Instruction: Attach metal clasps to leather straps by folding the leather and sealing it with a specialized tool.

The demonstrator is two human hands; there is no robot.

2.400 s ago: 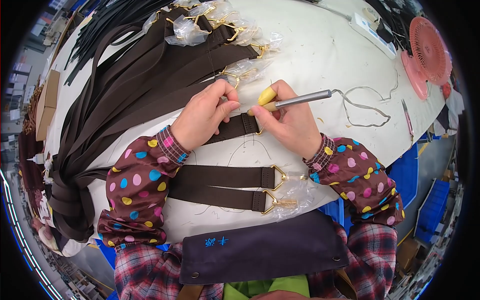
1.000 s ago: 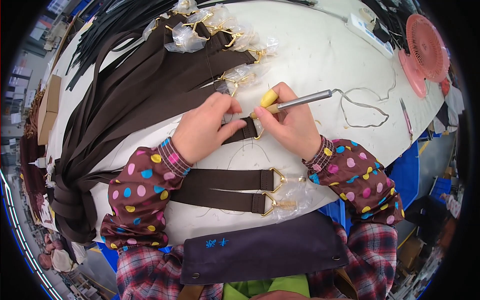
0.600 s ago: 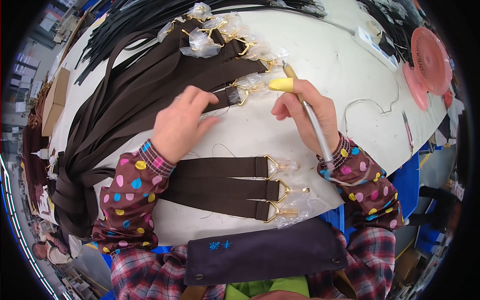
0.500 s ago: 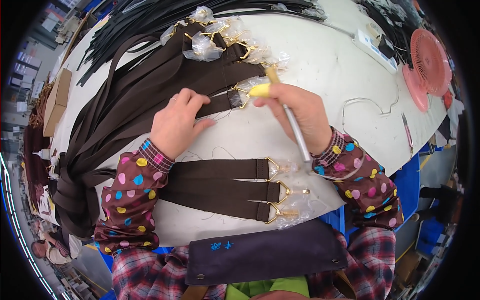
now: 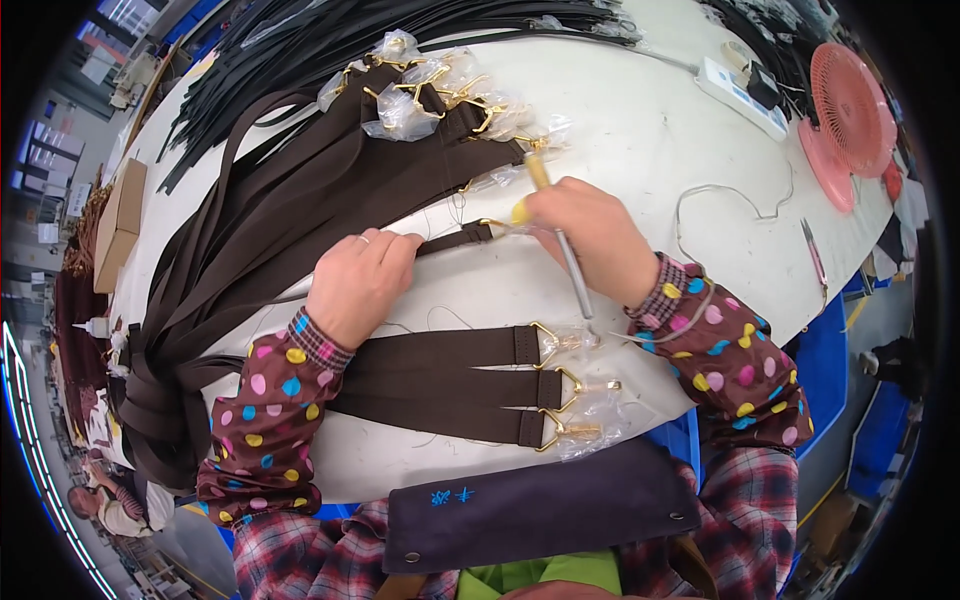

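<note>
My left hand (image 5: 362,280), a ring on one finger, is closed on a dark brown strap (image 5: 450,240). The strap's end carries a gold metal hook (image 5: 492,224) that reaches toward my right fingertips. My right hand (image 5: 592,240) is closed round a corded, pen-shaped tool (image 5: 574,272) with a silver shaft and a tan end pointing away from me. Something yellow covers one right fingertip. Whether the right fingers also touch the hook, I cannot tell. Beyond lies a pile of brown straps (image 5: 330,190), their gold hooks (image 5: 470,95) wrapped in clear plastic.
Nearer me, three strap ends (image 5: 450,385) with plastic-wrapped gold hooks lie side by side. Black strips (image 5: 400,40) cover the far edge. At the right are a white power strip (image 5: 740,98), pink fan (image 5: 850,115) and tweezers-like tool (image 5: 814,252). A cardboard box (image 5: 118,225) stands left.
My left hand has closed on a strap and lifted it from the pile toward me. The strap's end is now turned narrow side up. My right hand has come slightly nearer, still holding the tool.
</note>
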